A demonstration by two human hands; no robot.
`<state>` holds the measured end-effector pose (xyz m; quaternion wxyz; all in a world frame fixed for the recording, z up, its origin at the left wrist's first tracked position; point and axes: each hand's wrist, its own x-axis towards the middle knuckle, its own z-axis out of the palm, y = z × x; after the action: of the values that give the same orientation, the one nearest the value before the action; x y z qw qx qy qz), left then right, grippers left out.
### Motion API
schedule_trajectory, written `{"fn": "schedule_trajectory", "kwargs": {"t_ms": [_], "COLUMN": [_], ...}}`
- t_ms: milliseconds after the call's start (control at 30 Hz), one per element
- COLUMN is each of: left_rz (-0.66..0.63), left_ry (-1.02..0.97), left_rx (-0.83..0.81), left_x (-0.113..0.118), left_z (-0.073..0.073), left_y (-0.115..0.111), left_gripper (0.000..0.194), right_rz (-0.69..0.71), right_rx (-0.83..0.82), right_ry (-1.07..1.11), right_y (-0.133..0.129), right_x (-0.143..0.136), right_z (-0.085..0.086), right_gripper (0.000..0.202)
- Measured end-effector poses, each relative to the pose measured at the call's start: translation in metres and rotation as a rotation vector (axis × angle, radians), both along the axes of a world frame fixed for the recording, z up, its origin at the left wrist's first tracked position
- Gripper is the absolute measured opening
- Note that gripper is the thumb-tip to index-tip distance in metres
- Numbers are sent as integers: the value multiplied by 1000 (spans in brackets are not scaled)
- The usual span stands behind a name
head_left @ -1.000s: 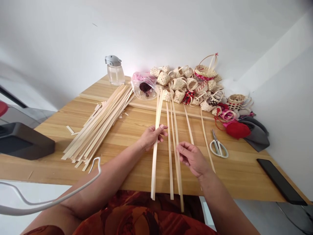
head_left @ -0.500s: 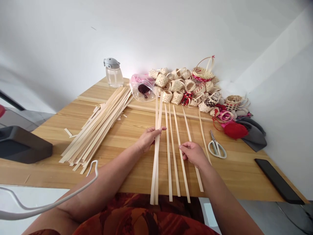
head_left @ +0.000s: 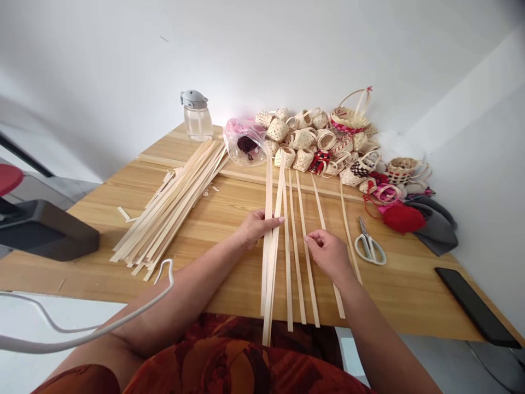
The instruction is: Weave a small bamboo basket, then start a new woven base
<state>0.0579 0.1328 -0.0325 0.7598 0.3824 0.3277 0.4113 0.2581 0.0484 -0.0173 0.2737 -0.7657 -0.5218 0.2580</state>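
Note:
My left hand [head_left: 259, 227] pinches a few long pale wooden strips [head_left: 269, 273], which stand nearly upright in view and reach past the table's front edge. More strips lie side by side to the right of them, roughly parallel, on the table. My right hand [head_left: 327, 251] is closed, thumb and forefinger together, at the middle of one of these strips [head_left: 309, 273]; whether it grips the strip is hard to tell. Another strip [head_left: 340, 298] runs partly under the right hand, and one more [head_left: 350, 235] lies farther right.
Scissors [head_left: 370, 246] lie to the right, with a black phone [head_left: 476, 305] beyond. A thick bundle of strips [head_left: 172, 208] is at left, near a bottle [head_left: 198, 121]. Small woven baskets [head_left: 303, 141] and red yarn [head_left: 404, 218] line the back. A white curved frame [head_left: 123, 320] crosses the lower left.
The strips in my left hand have fanned apart a little. The whole view has shifted slightly, so the table items appear farther right and up. My right hand stays by the same strip.

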Motion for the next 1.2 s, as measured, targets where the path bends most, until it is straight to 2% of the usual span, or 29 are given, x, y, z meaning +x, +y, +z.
{"fn": "schedule_trajectory", "kwargs": {"t_ms": [67,133,200,333,533,800,1033,1200], "left_rz": [13,21,23,27,-24,-24,-55,-48], "left_ry": [33,46,38,38,65,-10,39,57], "left_rx": [7,24,40,30,147,33,82,75], "left_x": [0,-1,-1,-1,-2,-3,-2,0], "left_z": [1,1,2,1,-2,2,2,1], "left_y": [-1,-1,-1,-1,1,-2,-1,0], "left_gripper": [41,42,41,38,39,35,32,38], "right_rz": [136,266,302,208,127,105,129,90], "right_rx": [-25,-119,-130,-75,-72,6,-22,15], "right_ry": [181,407,535,606,666,645,638,619], "right_y": [-7,-13,-16,-16,-15,-17,-19,-21], "right_x": [-15,-32,-47,-59,-51,-54,-57,-57], "right_z": [5,7,6,0,3,-1,7,8], "right_gripper": [28,30,30,33,30,36,29,30]}}
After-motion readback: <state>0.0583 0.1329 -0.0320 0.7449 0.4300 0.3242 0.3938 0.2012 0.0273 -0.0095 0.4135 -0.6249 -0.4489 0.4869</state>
